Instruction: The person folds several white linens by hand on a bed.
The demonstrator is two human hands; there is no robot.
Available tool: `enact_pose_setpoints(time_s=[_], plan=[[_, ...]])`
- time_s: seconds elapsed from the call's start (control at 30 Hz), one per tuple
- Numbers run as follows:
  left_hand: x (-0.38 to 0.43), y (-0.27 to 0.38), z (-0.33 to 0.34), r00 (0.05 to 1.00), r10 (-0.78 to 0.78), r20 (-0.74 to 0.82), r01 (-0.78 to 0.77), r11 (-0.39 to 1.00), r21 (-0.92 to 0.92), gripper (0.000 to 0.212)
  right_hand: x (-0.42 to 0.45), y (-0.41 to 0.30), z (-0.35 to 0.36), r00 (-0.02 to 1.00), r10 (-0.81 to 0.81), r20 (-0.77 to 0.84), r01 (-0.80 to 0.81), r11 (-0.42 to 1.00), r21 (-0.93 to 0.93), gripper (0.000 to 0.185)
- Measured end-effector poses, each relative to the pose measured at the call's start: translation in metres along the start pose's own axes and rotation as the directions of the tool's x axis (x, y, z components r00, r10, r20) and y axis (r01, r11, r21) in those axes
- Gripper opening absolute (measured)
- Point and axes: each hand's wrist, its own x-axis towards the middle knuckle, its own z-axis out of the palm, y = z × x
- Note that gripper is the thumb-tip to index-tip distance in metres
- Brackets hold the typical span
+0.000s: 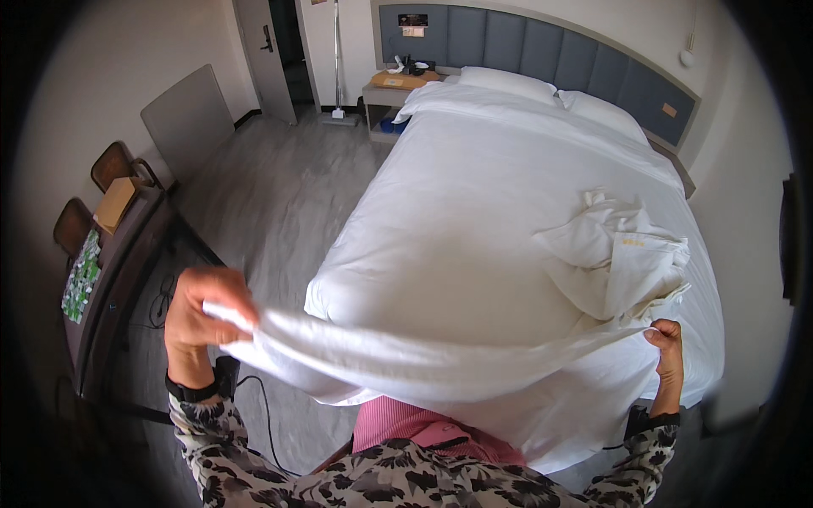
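Note:
A white cloth (406,374), perhaps a sheet or pillowcase, is stretched between my two hands above the foot of the bed. My left hand (206,311) pinches its left corner out over the floor and is slightly blurred. At the right, my right hand (667,343) grips the other end beside the mattress corner. The cloth sags in the middle and its lower part hangs in front of me. Beyond it lies the bed with a smooth white cover (457,209). A crumpled pile of white linen (622,254) rests on the bed's right side, near my right hand.
Two pillows (508,84) lie against the grey padded headboard (502,38). A nightstand (387,95) holds small items. Left stands a dark table (120,254) with a cardboard box (116,204) and many small green-and-white packets (81,279). A black cable (263,394) trails across the floor.

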Motion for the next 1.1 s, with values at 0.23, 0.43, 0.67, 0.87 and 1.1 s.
enact_pose_setpoints(time_s=[0.23,0.43,0.67,0.87,1.1], plan=[[0.002,-0.027,0.007,0.876,-0.405,-0.262,0.277,0.867,-0.415,0.041,-0.006,-0.008,0.009,0.998,0.004,0.057,-0.001,0.999,-0.049,0.016],[-0.002,-0.058,-0.007,0.812,-0.324,-0.486,0.149,0.92,-0.364,0.015,-0.027,-0.019,0.011,0.923,0.195,0.331,-0.125,0.967,-0.222,0.022],[-0.016,-0.059,-0.027,0.795,-0.018,-0.607,-0.032,0.997,-0.072,0.017,-0.046,0.009,-0.003,0.953,0.208,0.221,-0.056,0.836,-0.545,0.014],[-0.038,-0.053,-0.047,0.832,-0.025,-0.554,-0.122,0.966,-0.227,0.015,-0.059,0.033,-0.061,0.998,-0.047,0.052,0.06,0.959,-0.276,0.015],[0.004,-0.073,-0.043,0.765,-0.204,-0.611,-0.117,0.889,-0.443,0.014,-0.013,0.038,-0.054,0.959,-0.054,-0.279,0.126,0.961,0.247,0.011]])
